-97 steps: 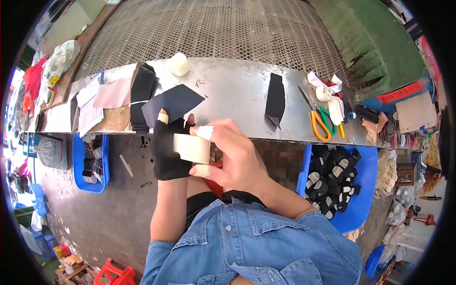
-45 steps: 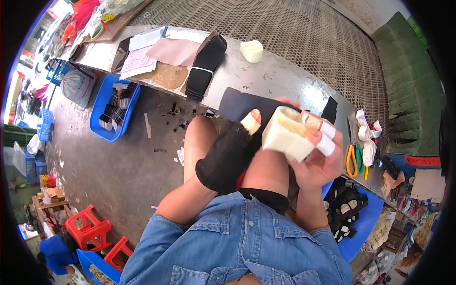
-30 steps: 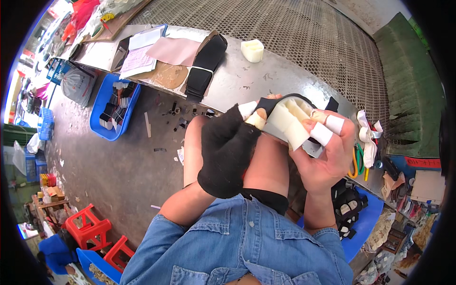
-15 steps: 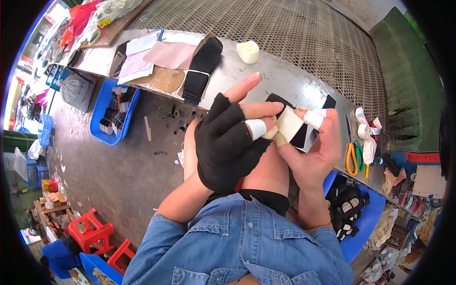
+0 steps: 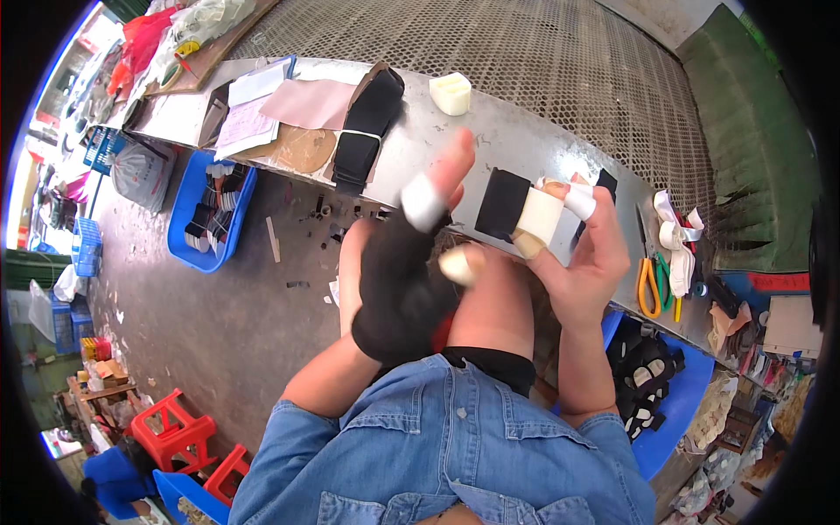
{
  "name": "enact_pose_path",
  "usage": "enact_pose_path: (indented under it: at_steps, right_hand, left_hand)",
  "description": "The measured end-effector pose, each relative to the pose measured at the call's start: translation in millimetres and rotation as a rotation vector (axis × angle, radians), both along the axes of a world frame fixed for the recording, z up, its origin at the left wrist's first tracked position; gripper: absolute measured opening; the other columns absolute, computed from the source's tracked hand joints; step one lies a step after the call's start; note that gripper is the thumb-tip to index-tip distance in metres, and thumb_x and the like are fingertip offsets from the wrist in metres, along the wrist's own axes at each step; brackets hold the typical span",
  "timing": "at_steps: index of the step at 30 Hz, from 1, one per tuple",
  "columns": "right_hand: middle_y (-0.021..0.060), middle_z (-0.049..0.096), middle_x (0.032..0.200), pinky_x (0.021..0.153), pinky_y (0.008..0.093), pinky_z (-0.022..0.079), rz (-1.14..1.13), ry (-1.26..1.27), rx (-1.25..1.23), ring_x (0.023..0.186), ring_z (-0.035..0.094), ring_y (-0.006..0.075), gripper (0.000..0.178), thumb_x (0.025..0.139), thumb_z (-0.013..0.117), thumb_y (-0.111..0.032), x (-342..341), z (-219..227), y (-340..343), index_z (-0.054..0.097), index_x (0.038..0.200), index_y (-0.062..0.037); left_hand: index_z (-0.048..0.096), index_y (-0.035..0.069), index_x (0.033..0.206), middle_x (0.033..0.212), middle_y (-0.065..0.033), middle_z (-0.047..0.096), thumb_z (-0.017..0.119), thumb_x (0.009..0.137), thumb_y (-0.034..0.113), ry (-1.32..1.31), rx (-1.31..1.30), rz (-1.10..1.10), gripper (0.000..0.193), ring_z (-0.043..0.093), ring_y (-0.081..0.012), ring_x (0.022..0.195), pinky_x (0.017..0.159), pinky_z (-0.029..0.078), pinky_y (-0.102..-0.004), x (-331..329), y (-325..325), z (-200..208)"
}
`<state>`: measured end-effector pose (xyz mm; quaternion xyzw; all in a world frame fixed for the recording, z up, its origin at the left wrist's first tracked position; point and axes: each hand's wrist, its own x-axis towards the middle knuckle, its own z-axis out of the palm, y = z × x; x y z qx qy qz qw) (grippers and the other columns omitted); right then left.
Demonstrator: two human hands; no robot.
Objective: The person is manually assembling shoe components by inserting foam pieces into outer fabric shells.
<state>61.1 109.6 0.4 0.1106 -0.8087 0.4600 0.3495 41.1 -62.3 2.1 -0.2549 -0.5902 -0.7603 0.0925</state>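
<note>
My right hand (image 5: 584,271) pinches a black strap piece (image 5: 503,205) with a cream-white patch (image 5: 542,217) on it, thumb on the near side and fingers on the far side. White tape wraps one of its fingers. To the left of it, my left hand (image 5: 402,280), in a black fingerless glove, is smeared by motion; its thumb and index finger stand apart and nothing shows between them. Tape covers a finger and the thumb tip of this hand. A cream block-like stack (image 5: 451,94) sits on the metal bench (image 5: 420,157).
A banded bundle of black strips (image 5: 359,153) lies by papers (image 5: 254,114) on the bench. Scissors with orange handles (image 5: 648,289) lie at the right. Blue bins (image 5: 203,254) flank me, the right one holding black pieces (image 5: 647,372). Red stools (image 5: 175,433) stand lower left.
My left hand has let go of the white patch and moved left, its thumb swinging away. The black strap piece now shows beyond the patch, still in my right hand.
</note>
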Motion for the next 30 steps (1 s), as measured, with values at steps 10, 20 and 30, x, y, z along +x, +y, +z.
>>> enact_pose_path:
  at_steps: [10,20,30]
  right_hand:
    - [0.0194,0.063,0.115,0.1,0.0464,0.044,0.062,0.188,0.383,0.117,0.056,0.0363,0.049,0.065,0.081,-0.009,8.4,-15.2,10.4,0.064,0.108,0.0046]
    - [0.0189,0.05,0.133,0.094,0.0449,0.049,0.62,-0.587,-1.213,0.12,0.054,0.0306,0.084,0.089,0.056,-0.057,-2.3,-43.6,27.3,0.033,0.14,0.0051]
    - [0.0088,0.061,0.116,0.076,0.0351,0.051,0.863,-0.63,-1.483,0.093,0.063,0.0179,0.052,0.086,0.069,-0.019,6.8,-38.9,21.9,0.049,0.13,-0.0021]
  left_hand:
    - [0.048,-0.002,0.132,0.108,-0.0059,0.064,0.069,0.085,0.02,-0.558,-0.179,-0.581,0.056,0.058,-0.0098,0.095,0.077,0.05,-0.0252,-25.8,-14.8,4.7]
    - [0.049,-0.003,0.129,0.115,-0.0082,0.063,0.076,0.073,0.018,-0.42,-0.169,-0.501,0.066,0.058,-0.0151,0.106,0.092,0.046,-0.0314,-25.6,-34.0,11.5]
    - [0.048,-0.003,0.129,0.115,-0.0112,0.063,0.08,0.073,0.019,-0.45,-0.227,-0.398,0.068,0.06,-0.0177,0.106,0.093,0.047,-0.0325,-24.9,-32.1,22.1]
